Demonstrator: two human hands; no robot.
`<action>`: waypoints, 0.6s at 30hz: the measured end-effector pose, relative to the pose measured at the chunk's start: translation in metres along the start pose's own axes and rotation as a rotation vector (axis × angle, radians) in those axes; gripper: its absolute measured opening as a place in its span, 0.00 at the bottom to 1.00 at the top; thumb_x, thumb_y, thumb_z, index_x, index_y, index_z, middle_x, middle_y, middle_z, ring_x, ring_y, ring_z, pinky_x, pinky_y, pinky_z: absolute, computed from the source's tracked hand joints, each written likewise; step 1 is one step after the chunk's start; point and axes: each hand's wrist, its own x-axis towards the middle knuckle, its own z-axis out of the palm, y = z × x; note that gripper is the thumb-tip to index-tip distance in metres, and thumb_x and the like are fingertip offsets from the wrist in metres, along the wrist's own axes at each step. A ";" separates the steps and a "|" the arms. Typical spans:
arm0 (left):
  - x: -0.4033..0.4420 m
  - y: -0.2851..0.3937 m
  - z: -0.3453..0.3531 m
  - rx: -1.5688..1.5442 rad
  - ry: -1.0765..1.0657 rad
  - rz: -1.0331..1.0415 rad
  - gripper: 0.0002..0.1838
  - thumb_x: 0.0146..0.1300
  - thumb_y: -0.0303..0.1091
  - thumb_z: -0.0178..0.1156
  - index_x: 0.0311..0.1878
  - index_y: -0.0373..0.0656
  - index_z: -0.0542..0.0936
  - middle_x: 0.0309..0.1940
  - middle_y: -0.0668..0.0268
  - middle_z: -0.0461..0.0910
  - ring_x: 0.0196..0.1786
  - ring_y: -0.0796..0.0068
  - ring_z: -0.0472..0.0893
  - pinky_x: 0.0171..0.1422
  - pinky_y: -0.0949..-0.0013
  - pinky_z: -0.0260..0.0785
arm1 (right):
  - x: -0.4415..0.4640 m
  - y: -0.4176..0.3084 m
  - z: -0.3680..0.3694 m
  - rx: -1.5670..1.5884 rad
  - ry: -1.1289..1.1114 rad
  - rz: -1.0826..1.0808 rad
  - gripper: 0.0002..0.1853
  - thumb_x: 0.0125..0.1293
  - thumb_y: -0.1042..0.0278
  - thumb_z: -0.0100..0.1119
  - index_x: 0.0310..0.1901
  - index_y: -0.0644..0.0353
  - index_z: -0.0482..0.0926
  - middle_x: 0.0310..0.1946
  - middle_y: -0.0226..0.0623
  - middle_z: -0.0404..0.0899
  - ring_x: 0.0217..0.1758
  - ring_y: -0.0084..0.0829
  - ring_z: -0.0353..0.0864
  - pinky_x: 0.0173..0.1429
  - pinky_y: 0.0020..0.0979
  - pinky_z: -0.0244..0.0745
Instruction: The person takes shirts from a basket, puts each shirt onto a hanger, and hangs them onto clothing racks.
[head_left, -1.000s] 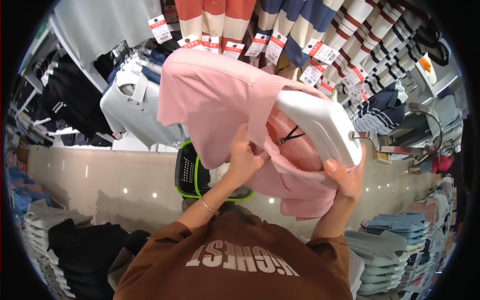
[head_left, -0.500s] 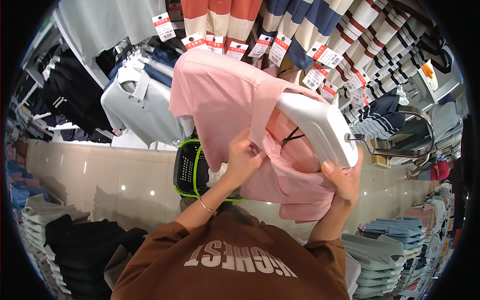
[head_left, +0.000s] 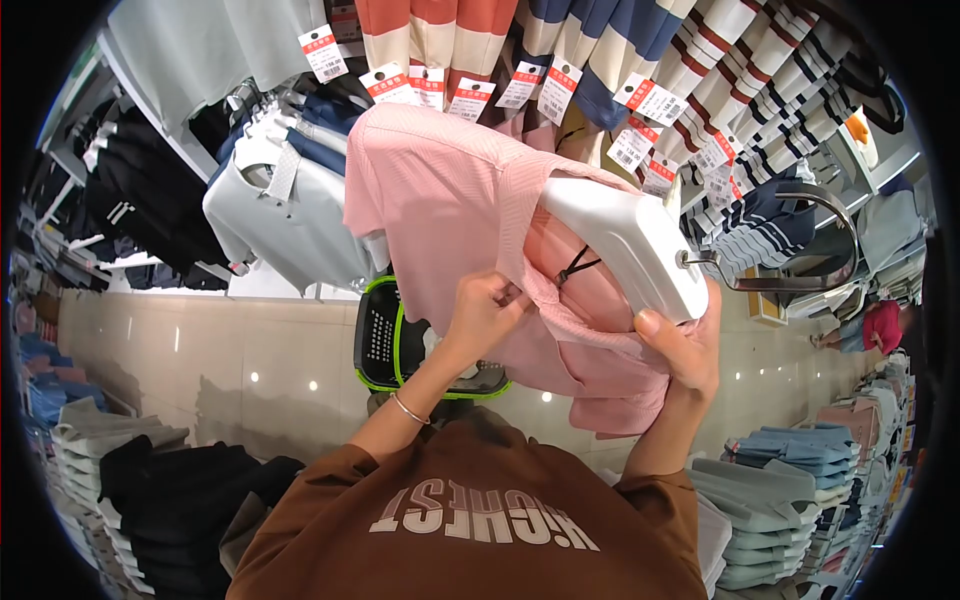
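A pink short-sleeved polo shirt (head_left: 430, 200) hangs tilted on a white hanger (head_left: 625, 235) in front of me. My left hand (head_left: 487, 312), with a bracelet at its wrist, pinches the shirt's front by the collar opening. My right hand (head_left: 690, 345) is wrapped round the shirt's other shoulder at the hanger's end, its thumb on top and the other fingers hidden beneath. The hanger's metal hook (head_left: 690, 258) points right, free of any rail. Inside the neck shows a black cord (head_left: 577, 264).
Striped shirts (head_left: 620, 60) with price tags hang directly ahead. A grey polo shirt (head_left: 275, 220) hangs at the left. On the floor below stands a black and green shopping basket (head_left: 378, 335). Folded stacks (head_left: 750, 510) lie behind on both sides. A person in red (head_left: 882, 327) is far right.
The shirt and hanger have shifted slightly left, the hook a little with them. Both hands keep their hold. The basket appears a little further right in view.
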 end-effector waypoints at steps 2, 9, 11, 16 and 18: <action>-0.001 -0.001 -0.004 0.073 -0.059 0.006 0.06 0.50 0.21 0.64 0.33 0.35 0.81 0.21 0.69 0.76 0.20 0.85 0.70 0.25 0.77 0.62 | 0.000 0.000 0.000 0.002 -0.001 0.016 0.30 0.48 0.61 0.71 0.49 0.71 0.72 0.35 0.33 0.76 0.34 0.19 0.72 0.39 0.21 0.66; 0.002 -0.009 -0.007 0.094 -0.085 0.132 0.07 0.50 0.21 0.65 0.34 0.33 0.80 0.27 0.65 0.78 0.23 0.82 0.73 0.27 0.74 0.65 | -0.004 0.004 0.004 0.009 0.033 0.015 0.31 0.47 0.60 0.72 0.49 0.72 0.72 0.34 0.33 0.76 0.33 0.19 0.72 0.38 0.21 0.66; 0.002 -0.010 -0.008 0.168 -0.089 0.144 0.08 0.49 0.22 0.66 0.34 0.33 0.80 0.27 0.62 0.78 0.22 0.79 0.73 0.28 0.73 0.66 | -0.004 0.003 0.006 0.006 0.015 0.023 0.31 0.47 0.60 0.72 0.49 0.72 0.72 0.34 0.33 0.76 0.33 0.19 0.72 0.38 0.21 0.66; 0.000 -0.015 -0.012 0.241 -0.072 0.207 0.08 0.47 0.24 0.67 0.31 0.34 0.81 0.22 0.60 0.77 0.19 0.76 0.72 0.25 0.72 0.66 | -0.005 0.008 0.010 0.002 0.072 -0.009 0.31 0.47 0.59 0.72 0.48 0.72 0.73 0.34 0.33 0.76 0.34 0.19 0.73 0.38 0.21 0.66; -0.002 -0.012 -0.014 0.242 -0.080 0.193 0.07 0.47 0.25 0.67 0.30 0.34 0.81 0.18 0.62 0.76 0.17 0.78 0.71 0.24 0.72 0.65 | -0.002 0.003 0.007 -0.015 -0.014 0.022 0.30 0.47 0.60 0.72 0.48 0.71 0.73 0.34 0.33 0.76 0.34 0.19 0.73 0.38 0.21 0.67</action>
